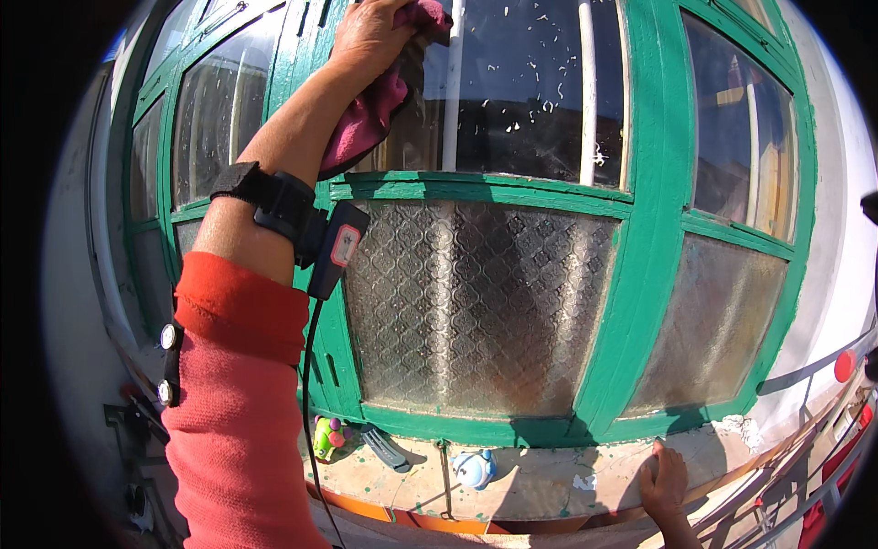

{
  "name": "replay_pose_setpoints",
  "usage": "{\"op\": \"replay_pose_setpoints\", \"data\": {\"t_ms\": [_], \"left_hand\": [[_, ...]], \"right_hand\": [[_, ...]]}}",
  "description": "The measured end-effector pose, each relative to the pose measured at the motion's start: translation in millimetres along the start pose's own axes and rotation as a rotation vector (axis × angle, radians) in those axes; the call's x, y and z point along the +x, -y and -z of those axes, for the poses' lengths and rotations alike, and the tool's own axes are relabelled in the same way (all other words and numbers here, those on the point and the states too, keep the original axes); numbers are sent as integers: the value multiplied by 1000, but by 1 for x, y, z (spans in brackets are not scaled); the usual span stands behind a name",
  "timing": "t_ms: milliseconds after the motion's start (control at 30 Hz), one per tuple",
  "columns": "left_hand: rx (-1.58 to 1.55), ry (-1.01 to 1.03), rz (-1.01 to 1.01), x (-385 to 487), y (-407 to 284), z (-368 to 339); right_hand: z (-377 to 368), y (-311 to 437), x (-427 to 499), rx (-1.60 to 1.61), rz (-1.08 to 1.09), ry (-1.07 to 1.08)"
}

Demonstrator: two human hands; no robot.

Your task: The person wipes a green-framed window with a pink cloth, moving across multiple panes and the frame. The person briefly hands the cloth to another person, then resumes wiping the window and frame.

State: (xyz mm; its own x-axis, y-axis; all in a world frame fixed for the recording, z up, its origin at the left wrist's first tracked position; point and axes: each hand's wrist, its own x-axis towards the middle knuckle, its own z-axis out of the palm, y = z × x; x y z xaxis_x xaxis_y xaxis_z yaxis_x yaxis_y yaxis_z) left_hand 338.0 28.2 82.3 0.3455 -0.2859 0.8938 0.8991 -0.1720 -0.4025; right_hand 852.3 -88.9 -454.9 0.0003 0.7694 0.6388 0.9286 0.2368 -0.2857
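My left hand [370,38], at the top of the view, is closed on a pink cloth [367,117] with a dark edge. The cloth lies over the left side of the upper window pane [521,89], which bears scattered white specks. A black strap with a small device and cable is on that forearm. At the lower right my right hand [664,480] rests on the window sill [542,494], with nothing seen in it. Below the upper pane is a patterned glass pane [480,309] in the green window frame [651,206].
On the sill lie a green toy [330,438], a grey-blue object [385,449], a blue and white toy [475,469] and a metal window hook [447,484]. Metal rails [789,508] and red items stand at the lower right. Side panes flank the middle window.
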Motion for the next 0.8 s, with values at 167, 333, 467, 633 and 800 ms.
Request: {"op": "replay_pose_setpoints", "data": {"t_ms": [167, 333, 467, 633, 800], "left_hand": [[-57, 214, 29, -62, -57, 33], [-102, 180, -9, -66, -52, 30], [-46, 71, 85, -5, -9, 0], [89, 7, 104, 11, -19, -11], [-86, 161, -160, -45, -100, -7]], "right_hand": [[-3, 0, 0, -44, 78, -25], [-2, -1, 2, -66, 103, 2], [0, 0, 1, -44, 93, -18], [1, 3, 1, -38, 38, 16], [0, 5, 1, -66, 100, -11]]}}
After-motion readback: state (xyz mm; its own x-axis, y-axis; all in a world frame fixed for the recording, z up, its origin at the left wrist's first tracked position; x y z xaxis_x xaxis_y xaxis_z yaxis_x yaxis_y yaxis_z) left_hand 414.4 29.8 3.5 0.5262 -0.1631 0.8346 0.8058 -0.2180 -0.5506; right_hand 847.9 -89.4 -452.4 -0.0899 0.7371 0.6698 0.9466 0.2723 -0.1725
